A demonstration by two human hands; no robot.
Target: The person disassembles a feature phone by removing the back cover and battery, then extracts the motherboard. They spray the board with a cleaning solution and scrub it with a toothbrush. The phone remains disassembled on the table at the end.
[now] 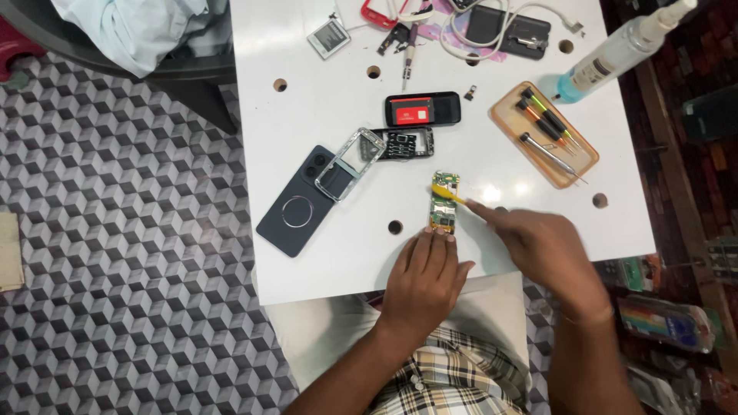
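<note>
I'm brushing the circuit board [443,204]: my left hand [425,277] pins its near end against the worktop [323,115], fingers together. My right hand [547,250] is clamped on the yellow brush [448,193]; next I judge short, light strokes are needed.

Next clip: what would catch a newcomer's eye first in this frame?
Near the front edge of the white table, the left hand steadies a small green circuit board while the right hand works a yellow brush over it. To its left lie a dark phone back cover and a clear frame; at right, an orange tray holds screwdrivers.
</note>
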